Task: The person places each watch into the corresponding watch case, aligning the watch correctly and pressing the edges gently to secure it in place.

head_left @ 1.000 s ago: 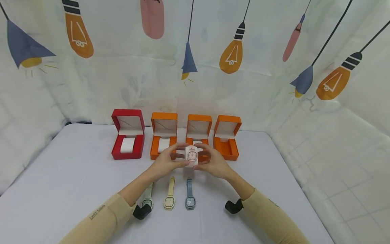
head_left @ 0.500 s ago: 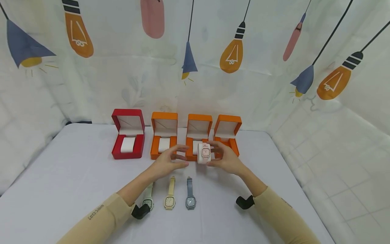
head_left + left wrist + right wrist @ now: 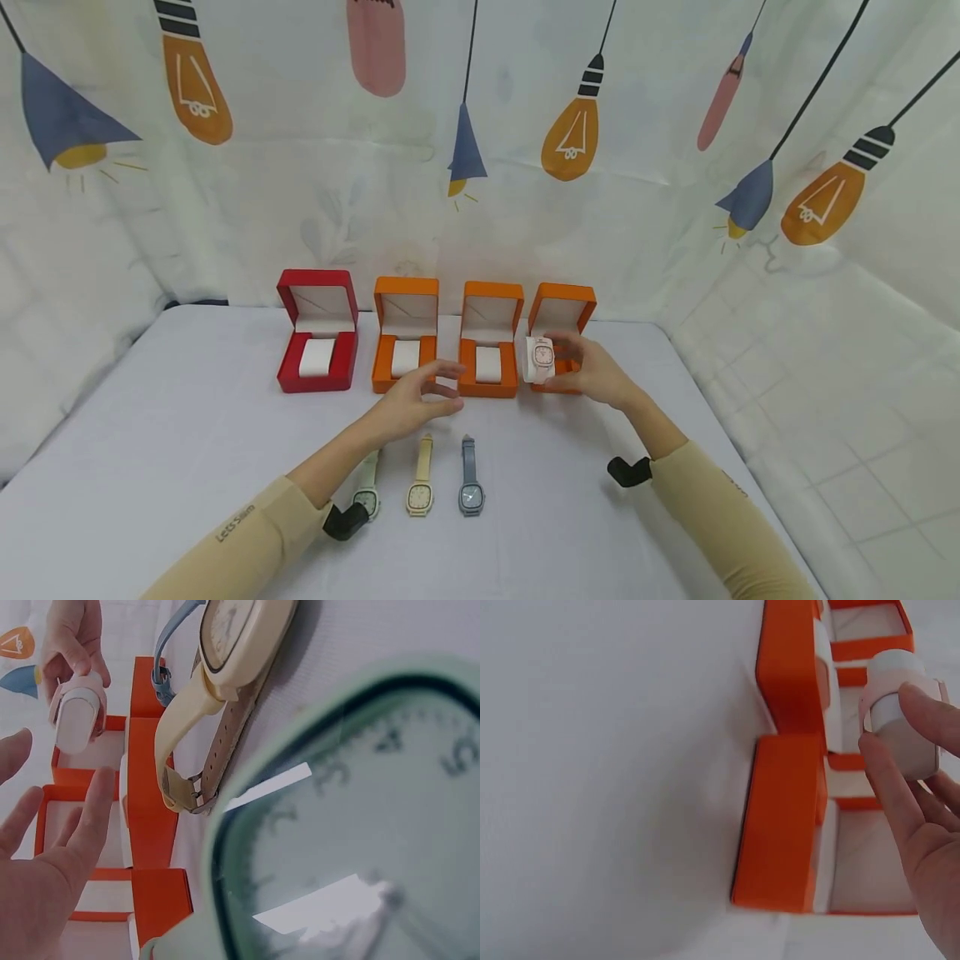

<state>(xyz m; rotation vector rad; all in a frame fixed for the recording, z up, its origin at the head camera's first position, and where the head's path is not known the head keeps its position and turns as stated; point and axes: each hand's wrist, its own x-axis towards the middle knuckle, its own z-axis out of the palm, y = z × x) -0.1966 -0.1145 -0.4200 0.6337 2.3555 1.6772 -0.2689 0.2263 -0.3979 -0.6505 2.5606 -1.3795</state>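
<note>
My right hand [image 3: 596,371] grips a pink watch [image 3: 543,357] wrapped round a white cushion [image 3: 904,750], thumb and fingers at its sides. It is at the open rightmost orange box [image 3: 588,302], overlapping its lower half in the head view. My left hand [image 3: 412,402] holds nothing. Its fingers are spread and loosely bent, in front of the two middle orange boxes. Below the hands a green watch [image 3: 367,500], a yellow watch [image 3: 420,497] and a blue watch [image 3: 471,497] lie in a row, the green one partly hidden by the left wrist's black camera mount.
An open red box [image 3: 285,375] stands at the left of the row, with a white cushion inside. Two orange boxes, one left of centre [image 3: 381,372] and one at centre [image 3: 508,379], also stand open with white cushions. A printed cloth [image 3: 652,225] hangs behind the white table [image 3: 187,400].
My right hand has carried the pink watch on its cushion from the middle to the right, to the rightmost box. My left hand has let go and stays almost in place.
</note>
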